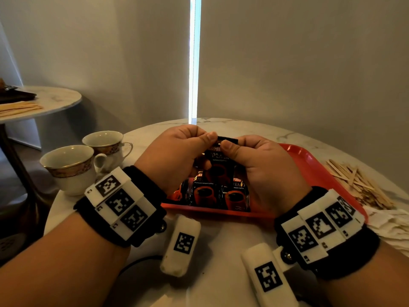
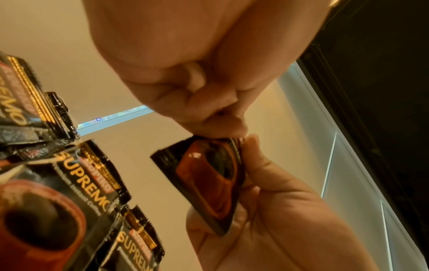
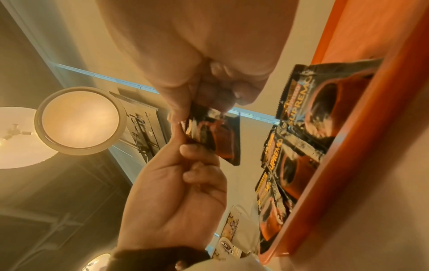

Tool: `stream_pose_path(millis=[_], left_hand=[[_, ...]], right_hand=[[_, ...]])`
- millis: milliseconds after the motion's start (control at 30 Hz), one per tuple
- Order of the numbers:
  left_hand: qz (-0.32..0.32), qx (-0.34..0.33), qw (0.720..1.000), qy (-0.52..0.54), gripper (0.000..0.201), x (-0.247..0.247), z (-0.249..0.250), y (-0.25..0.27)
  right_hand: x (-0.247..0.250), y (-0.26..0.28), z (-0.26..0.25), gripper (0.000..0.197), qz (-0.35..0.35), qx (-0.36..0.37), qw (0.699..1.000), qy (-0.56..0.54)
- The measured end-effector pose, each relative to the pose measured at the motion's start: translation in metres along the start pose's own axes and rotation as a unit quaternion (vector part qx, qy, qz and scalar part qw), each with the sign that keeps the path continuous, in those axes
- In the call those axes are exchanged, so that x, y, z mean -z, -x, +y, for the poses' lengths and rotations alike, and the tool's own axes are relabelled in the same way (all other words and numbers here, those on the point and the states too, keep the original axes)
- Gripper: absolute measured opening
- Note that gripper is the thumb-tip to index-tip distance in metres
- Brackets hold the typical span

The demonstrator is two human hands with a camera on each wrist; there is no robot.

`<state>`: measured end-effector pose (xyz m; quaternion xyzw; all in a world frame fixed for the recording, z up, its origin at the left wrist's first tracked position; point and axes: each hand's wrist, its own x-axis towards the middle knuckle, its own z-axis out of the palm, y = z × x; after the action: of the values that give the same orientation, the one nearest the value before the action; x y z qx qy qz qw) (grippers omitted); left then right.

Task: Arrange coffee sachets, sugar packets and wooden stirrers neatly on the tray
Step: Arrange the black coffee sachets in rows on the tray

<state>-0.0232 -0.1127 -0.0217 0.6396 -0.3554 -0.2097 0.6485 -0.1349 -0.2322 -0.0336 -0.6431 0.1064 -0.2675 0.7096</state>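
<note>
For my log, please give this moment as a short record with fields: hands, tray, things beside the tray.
left hand: pinches top edge of held coffee sachet
right hand: pinches the same sachet
red tray: coffee sachets lying in a row
wooden stirrers: loose pile on table, right of tray
white packets: on table, near right wrist
two cups: left of tray

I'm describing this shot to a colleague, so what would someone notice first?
Both hands, left hand and right hand, pinch one black coffee sachet at its top edge, above the red tray. More sachets lie along the tray's near edge, and wooden stirrers are heaped right of it.
</note>
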Motion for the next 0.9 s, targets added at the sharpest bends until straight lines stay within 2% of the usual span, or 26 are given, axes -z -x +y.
stream_pose_path(millis=[200, 300, 400, 467, 567, 733, 833, 900], left_hand=[[-0.010, 0.001, 1.000, -0.004, 0.023, 0.004, 0.000, 0.000], [-0.008, 0.006, 1.000, -0.024, 0.012, 0.006, 0.000, -0.001], [-0.006, 0.019, 1.000, -0.009, 0.012, 0.008, 0.000, -0.003], [0.001, 0.020, 1.000, 0.001, 0.012, 0.010, -0.001, -0.004], [0.023, 0.019, 0.999, 0.021, 0.011, 0.014, 0.000, -0.005], [0.092, 0.023, 0.993, 0.070, 0.007, 0.027, 0.001, -0.011], [0.116, 0.030, 0.991, 0.063, 0.008, 0.039, 0.000, -0.014], [0.131, 0.038, 0.989, 0.053, 0.009, 0.048, -0.002, -0.016]], right_hand=[[0.002, -0.004, 0.004, 0.008, 0.026, 0.008, 1.000, 0.016], [0.003, -0.005, 0.005, 0.007, 0.018, -0.003, 1.000, 0.007], [0.003, -0.004, 0.003, 0.016, -0.002, -0.017, 1.000, 0.001], [0.004, -0.005, 0.002, 0.020, 0.010, -0.017, 1.000, -0.008], [0.013, -0.012, 0.002, 0.012, 0.064, 0.012, 0.998, -0.003], [0.048, -0.036, 0.011, 0.017, 0.187, 0.042, 0.981, 0.011], [0.063, -0.045, 0.020, 0.016, 0.246, 0.004, 0.969, -0.008], [0.069, -0.048, 0.028, 0.018, 0.271, -0.049, 0.961, -0.022]])
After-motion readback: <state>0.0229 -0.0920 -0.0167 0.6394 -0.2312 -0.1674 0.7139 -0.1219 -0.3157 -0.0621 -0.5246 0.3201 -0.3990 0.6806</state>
